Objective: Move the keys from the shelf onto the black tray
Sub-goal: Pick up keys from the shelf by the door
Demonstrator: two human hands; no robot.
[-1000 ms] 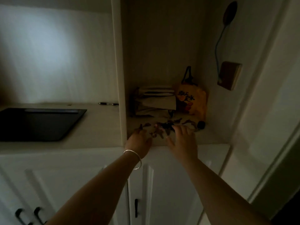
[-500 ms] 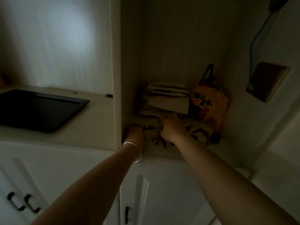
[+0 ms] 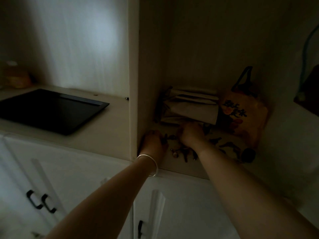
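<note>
Several dark keys (image 3: 185,151) lie scattered on the floor of a dim shelf (image 3: 183,167) niche, more of them (image 3: 227,144) to the right. My left hand (image 3: 152,142), with a silver bangle at the wrist, rests at the niche's left edge, fingers curled down over keys. My right hand (image 3: 190,134) is deeper in, fingers bent over keys near the folded cloth. Whether either hand grips a key is hidden in the dark. The black tray (image 3: 51,109) lies flat on the counter to the left, beyond the divider panel.
A white divider panel (image 3: 133,83) separates the niche from the counter. Folded cloth (image 3: 189,107) and an orange bag (image 3: 241,114) stand at the niche's back. A dark round object (image 3: 248,155) sits at the right front. White cabinet doors with black handles (image 3: 41,202) are below.
The view has moved closer and shifted right. My right hand has gone from the front of the key pile to deeper in the niche; my left hand stays at the left edge.
</note>
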